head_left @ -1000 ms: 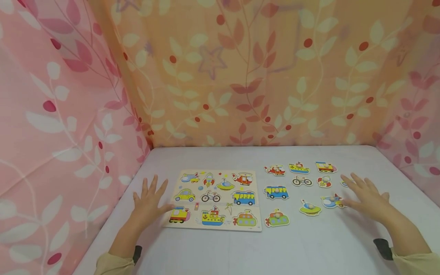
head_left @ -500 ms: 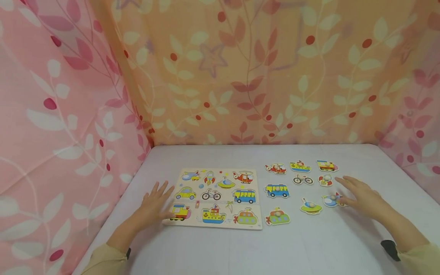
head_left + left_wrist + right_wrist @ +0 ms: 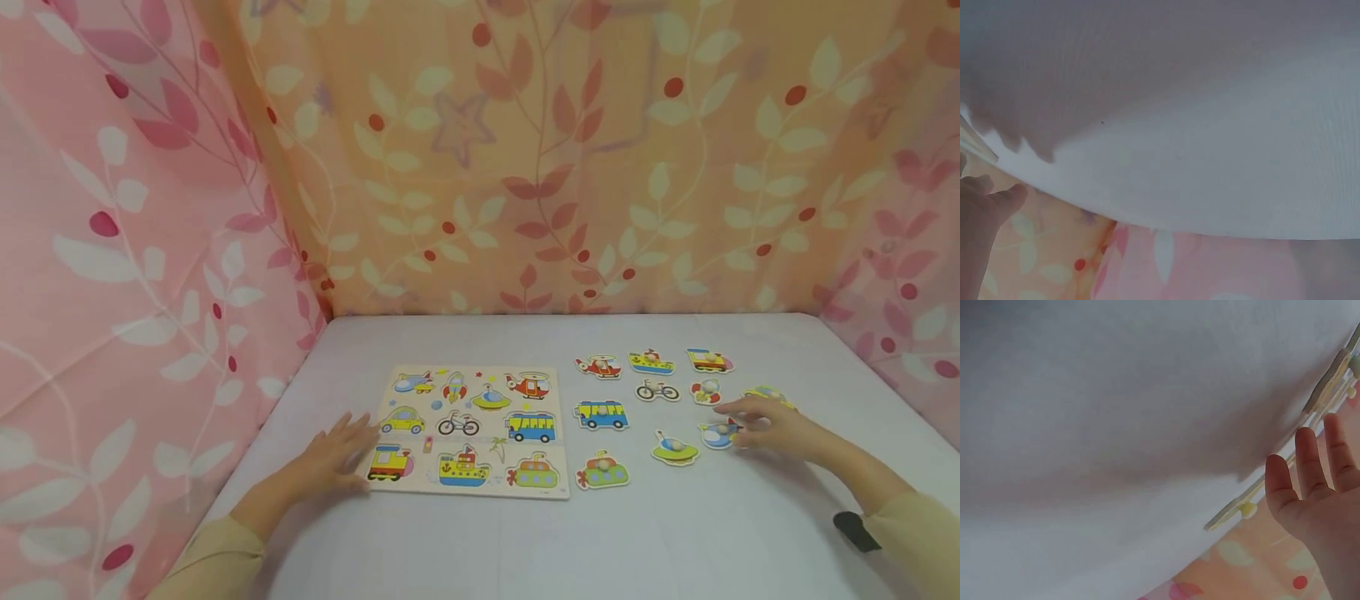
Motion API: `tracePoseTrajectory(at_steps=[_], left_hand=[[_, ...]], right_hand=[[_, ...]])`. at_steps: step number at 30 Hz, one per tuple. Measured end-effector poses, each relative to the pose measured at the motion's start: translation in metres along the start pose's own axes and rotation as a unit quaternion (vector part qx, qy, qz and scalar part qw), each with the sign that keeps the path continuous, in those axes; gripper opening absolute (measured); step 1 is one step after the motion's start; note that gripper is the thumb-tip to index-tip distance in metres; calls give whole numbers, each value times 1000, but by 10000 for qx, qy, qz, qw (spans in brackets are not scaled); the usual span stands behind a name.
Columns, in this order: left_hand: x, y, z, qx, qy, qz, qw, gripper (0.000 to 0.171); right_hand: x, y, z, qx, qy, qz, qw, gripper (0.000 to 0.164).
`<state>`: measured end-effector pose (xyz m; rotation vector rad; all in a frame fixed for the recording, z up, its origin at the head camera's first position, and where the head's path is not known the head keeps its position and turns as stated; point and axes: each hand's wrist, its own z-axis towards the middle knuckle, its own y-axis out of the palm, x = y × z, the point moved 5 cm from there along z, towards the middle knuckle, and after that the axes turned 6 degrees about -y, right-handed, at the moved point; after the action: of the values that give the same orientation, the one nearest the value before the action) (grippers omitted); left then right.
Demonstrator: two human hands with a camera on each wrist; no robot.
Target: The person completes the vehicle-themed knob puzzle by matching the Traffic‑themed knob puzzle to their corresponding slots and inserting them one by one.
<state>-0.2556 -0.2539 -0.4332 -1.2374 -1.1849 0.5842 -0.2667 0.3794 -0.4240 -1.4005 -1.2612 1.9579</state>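
A wooden vehicle puzzle board [image 3: 491,427] lies left of centre in the head view. My left hand [image 3: 330,460] is at its left edge, fingers extended; whether they touch it is unclear. To the right, my right hand [image 3: 783,429] hovers at the airplane piece [image 3: 714,435], thumb and forefinger apart near its knob, partly covering it. Just beyond the fingers is the yellow car piece [image 3: 771,394]. The right wrist view shows relaxed fingers [image 3: 1310,462] near thin knobbed pieces seen edge-on, one a piece with a yellow knob [image 3: 1225,515].
Between board and right hand lie a helicopter [image 3: 598,367], boat [image 3: 651,362], train [image 3: 708,360], bicycle [image 3: 657,390], rocket [image 3: 705,392], bus [image 3: 602,415], flying saucer [image 3: 675,450] and submarine [image 3: 602,472]. Floral curtains [image 3: 540,167] enclose the white table [image 3: 525,550].
Both hands have come lower. The right hand has shifted left toward the airplane piece, uncovering more of the car piece. The left hand has settled by the board's left edge.
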Motion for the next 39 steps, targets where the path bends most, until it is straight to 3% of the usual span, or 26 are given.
tracePoseTrajectory(at_steps=[7, 13, 17, 24, 39], left_hand=[[-5, 1, 3, -202, -85, 31, 9998, 89], [-13, 1, 9, -337, -369, -71, 9987, 89], [-17, 4, 12, -464, -458, -163, 9977, 88], [-20, 8, 17, -622, -568, -374, 9957, 88], [-22, 9, 20, -554, -690, -389, 9953, 92]], right_hand=[[16, 3, 11, -804, 668, 677, 9922, 50], [20, 1, 13, -1124, 1105, 1026, 9822, 50], [21, 0, 15, -1153, 1358, 1034, 9785, 46], [23, 3, 17, -1084, 1231, 1097, 9803, 39], [22, 2, 21, -1043, 1487, 857, 9796, 26]])
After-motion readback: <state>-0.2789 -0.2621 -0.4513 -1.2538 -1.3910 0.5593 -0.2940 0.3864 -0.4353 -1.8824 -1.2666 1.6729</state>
